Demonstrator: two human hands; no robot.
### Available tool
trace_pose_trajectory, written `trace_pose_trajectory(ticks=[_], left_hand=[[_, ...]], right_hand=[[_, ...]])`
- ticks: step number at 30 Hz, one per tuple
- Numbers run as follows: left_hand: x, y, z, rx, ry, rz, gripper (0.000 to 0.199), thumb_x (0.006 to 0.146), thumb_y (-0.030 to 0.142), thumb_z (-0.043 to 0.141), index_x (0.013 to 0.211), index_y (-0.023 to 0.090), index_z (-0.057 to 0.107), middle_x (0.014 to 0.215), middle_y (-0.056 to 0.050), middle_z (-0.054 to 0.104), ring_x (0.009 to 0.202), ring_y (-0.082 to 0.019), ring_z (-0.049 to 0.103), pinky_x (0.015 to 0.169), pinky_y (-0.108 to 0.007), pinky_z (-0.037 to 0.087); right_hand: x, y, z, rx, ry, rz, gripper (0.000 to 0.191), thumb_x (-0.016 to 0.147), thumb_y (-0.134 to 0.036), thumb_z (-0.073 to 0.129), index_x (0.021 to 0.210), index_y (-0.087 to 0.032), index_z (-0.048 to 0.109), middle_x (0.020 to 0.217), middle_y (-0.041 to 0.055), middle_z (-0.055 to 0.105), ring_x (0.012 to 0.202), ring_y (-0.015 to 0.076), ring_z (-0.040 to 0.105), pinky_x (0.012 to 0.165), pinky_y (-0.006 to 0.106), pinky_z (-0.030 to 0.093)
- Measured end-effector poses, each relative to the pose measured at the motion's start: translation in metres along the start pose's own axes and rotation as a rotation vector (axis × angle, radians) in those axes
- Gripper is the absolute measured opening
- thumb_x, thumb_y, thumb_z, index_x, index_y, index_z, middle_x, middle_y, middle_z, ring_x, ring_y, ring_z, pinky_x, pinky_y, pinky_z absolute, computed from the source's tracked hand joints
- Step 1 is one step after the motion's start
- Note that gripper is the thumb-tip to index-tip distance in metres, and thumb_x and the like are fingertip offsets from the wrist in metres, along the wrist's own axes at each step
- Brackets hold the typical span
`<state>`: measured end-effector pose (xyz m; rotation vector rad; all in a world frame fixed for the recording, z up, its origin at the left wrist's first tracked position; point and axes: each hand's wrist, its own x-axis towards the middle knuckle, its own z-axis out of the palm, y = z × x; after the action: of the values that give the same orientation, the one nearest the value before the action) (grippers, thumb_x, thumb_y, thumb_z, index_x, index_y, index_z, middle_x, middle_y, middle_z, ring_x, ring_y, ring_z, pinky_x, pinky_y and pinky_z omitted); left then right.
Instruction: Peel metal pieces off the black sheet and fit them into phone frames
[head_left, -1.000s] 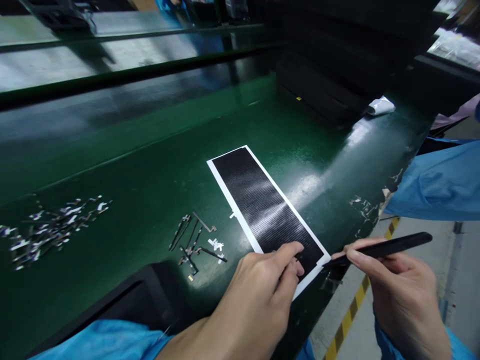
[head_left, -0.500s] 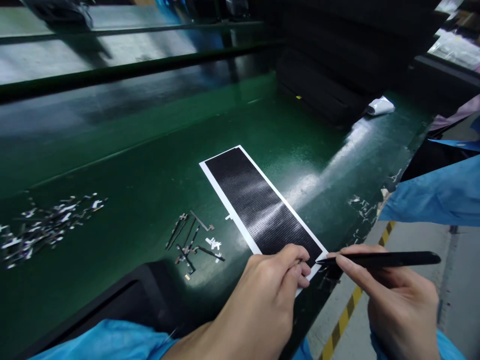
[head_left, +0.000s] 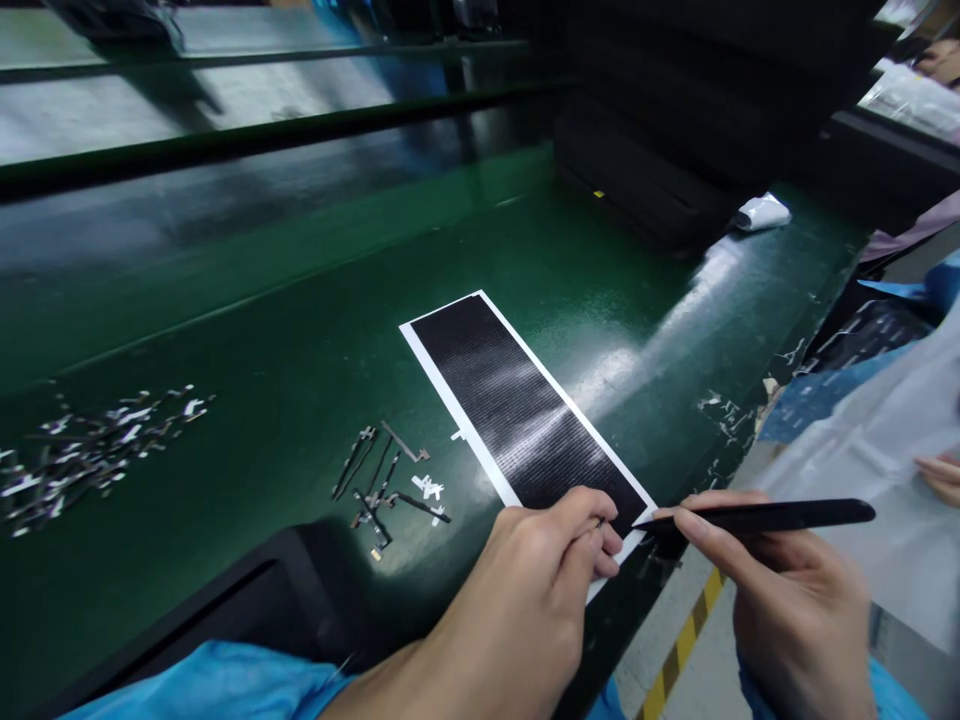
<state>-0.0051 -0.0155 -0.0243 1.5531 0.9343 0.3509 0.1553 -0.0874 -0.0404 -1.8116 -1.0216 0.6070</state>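
A white-edged sheet of thin black adhesive strips (head_left: 517, 395) lies slantwise on the green bench. Over its near end rests my left hand (head_left: 544, 575), fingers curled and pinched together; a small dark thing shows at the fingertips, too hidden to name. My right hand (head_left: 799, 590) grips black tweezers (head_left: 780, 516) between thumb and fingers. Their pointed tip touches or hovers just above the sheet's near right corner, beside the left fingertips. Left of the sheet lie several thin flex cables (head_left: 379, 490) and small white pieces (head_left: 429, 487).
A larger pile of flex cables (head_left: 105, 450) sits far left. Near my left sleeve is a black tray (head_left: 292, 580). Stacked black trays (head_left: 660, 150) stand at the back, with a white crumpled packet (head_left: 763, 212) beside them. Another person holds translucent sheeting (head_left: 892, 470) at right.
At right, the other person's blue sleeve has given way to pale translucent sheeting and a hand. My own hands and the tweezers have barely shifted.
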Motion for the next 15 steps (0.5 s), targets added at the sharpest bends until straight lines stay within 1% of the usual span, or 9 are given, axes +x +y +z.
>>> trace_pose_trajectory(ticks=[3, 5, 9, 11, 13, 15], left_hand=[[0.000, -0.002, 0.000, -0.054, -0.026, -0.061, 0.018, 0.086, 0.022, 0.038, 0.090, 0.016, 0.054, 0.076, -0.003, 0.069, 0.070, -0.016, 0.065, 0.064, -0.025, 0.050], [0.001, -0.003, 0.000, -0.102, -0.028, -0.095, 0.013, 0.085, 0.020, 0.040, 0.085, 0.017, 0.053, 0.077, -0.004, 0.069, 0.070, -0.016, 0.066, 0.066, -0.025, 0.050], [0.003, -0.002, -0.003, -0.241, -0.016, -0.159, 0.011, 0.083, 0.014, 0.044, 0.079, 0.015, 0.054, 0.075, -0.003, 0.069, 0.067, -0.014, 0.065, 0.065, -0.023, 0.050], [0.005, 0.002, -0.004, -0.328, -0.013, -0.235, 0.013, 0.083, 0.009, 0.044, 0.077, 0.014, 0.055, 0.072, -0.002, 0.067, 0.065, -0.012, 0.064, 0.062, -0.021, 0.050], [0.008, 0.008, -0.005, -0.400, -0.006, -0.355, 0.016, 0.082, 0.004, 0.044, 0.074, 0.012, 0.055, 0.067, 0.000, 0.065, 0.060, -0.010, 0.062, 0.059, -0.018, 0.049], [0.010, 0.012, -0.006, -0.447, -0.006, -0.459, 0.018, 0.081, -0.001, 0.045, 0.072, 0.011, 0.055, 0.063, 0.001, 0.064, 0.057, -0.009, 0.060, 0.058, -0.017, 0.048]], right_hand=[[0.003, 0.001, 0.000, 0.203, -0.022, 0.086, 0.012, 0.068, -0.034, 0.071, 0.070, -0.022, 0.071, 0.069, 0.0042, 0.067, 0.062, 0.0171, 0.062, 0.053, 0.023, 0.050], [0.005, 0.000, 0.000, 0.305, -0.028, 0.129, 0.011, 0.066, -0.033, 0.072, 0.068, -0.022, 0.071, 0.066, 0.0038, 0.066, 0.060, 0.0162, 0.061, 0.053, 0.023, 0.050], [0.007, -0.003, -0.001, 0.363, -0.010, 0.142, 0.013, 0.063, -0.032, 0.074, 0.062, -0.021, 0.069, 0.064, 0.0039, 0.064, 0.058, 0.0160, 0.061, 0.051, 0.022, 0.050], [0.006, -0.004, 0.000, 0.365, -0.006, 0.148, 0.013, 0.062, -0.032, 0.074, 0.061, -0.020, 0.070, 0.063, 0.0043, 0.064, 0.057, 0.0161, 0.061, 0.051, 0.022, 0.051], [0.006, -0.005, 0.003, 0.368, 0.002, 0.141, 0.013, 0.062, -0.032, 0.074, 0.061, -0.020, 0.070, 0.063, 0.0048, 0.065, 0.058, 0.0163, 0.062, 0.052, 0.022, 0.051], [0.006, -0.006, 0.007, 0.383, 0.040, 0.121, 0.012, 0.061, -0.032, 0.075, 0.061, -0.021, 0.070, 0.063, 0.0046, 0.066, 0.059, 0.0159, 0.062, 0.052, 0.020, 0.051]])
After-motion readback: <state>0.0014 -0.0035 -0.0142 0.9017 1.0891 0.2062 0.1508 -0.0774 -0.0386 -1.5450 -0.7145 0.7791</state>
